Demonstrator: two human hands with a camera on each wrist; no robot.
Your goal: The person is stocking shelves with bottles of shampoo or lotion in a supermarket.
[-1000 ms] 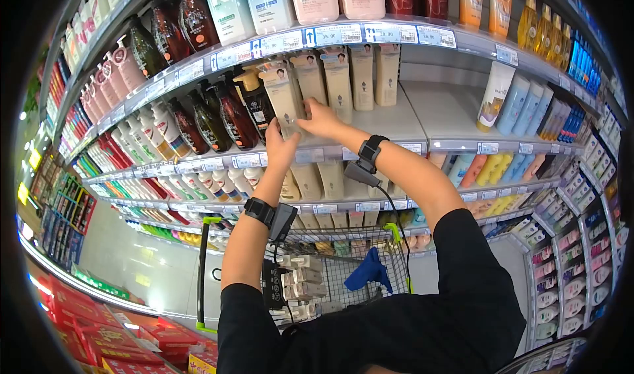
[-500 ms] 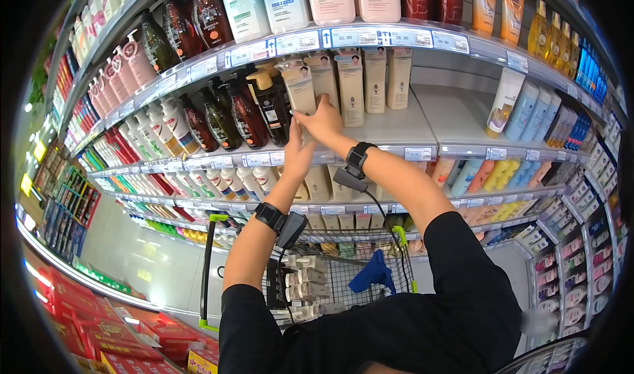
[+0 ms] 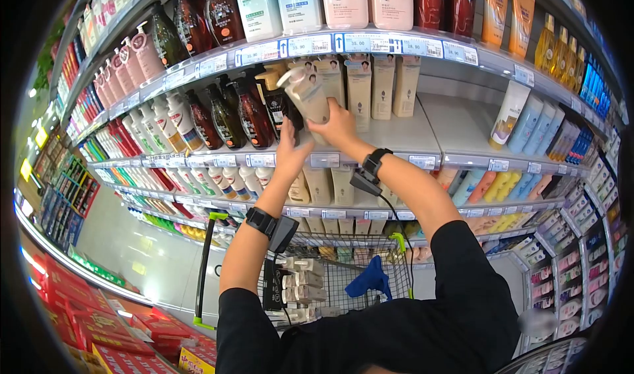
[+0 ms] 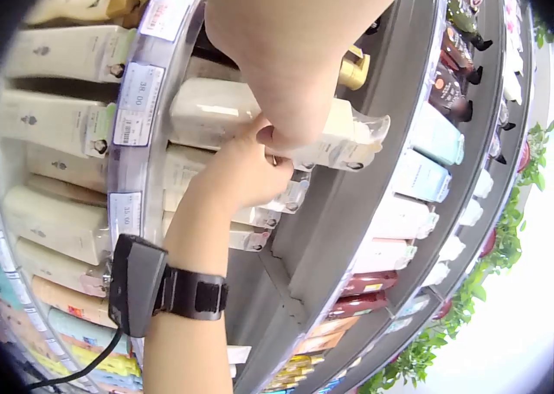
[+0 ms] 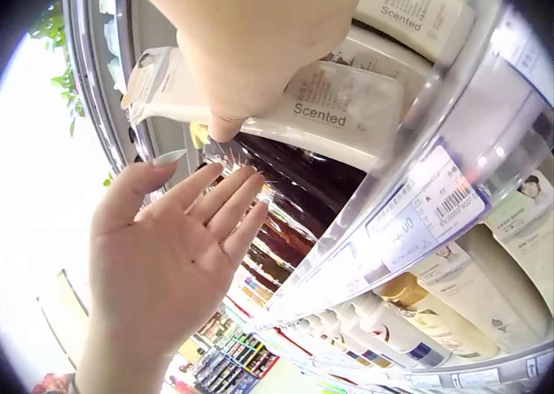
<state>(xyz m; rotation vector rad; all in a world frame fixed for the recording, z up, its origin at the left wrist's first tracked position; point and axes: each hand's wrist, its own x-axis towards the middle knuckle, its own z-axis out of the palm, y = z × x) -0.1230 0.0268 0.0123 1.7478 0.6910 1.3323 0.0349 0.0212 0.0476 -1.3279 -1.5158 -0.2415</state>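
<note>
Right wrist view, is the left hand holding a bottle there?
No, the left hand shows a bare palm with its fingers extended, while the right hand grips the bottle.

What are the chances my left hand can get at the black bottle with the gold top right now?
Probably yes: your left hand is open and empty, its fingers close to the black bottle. The tilted cream bottle in your right hand might crowd the gold top, though.

Bottle (image 3: 308, 98) in right hand (image 3: 337, 124), left hand (image 3: 290, 155) to its left, shelf (image 3: 396, 134) beyond, cloth (image 3: 368, 279) in cart (image 3: 337, 287)
</note>
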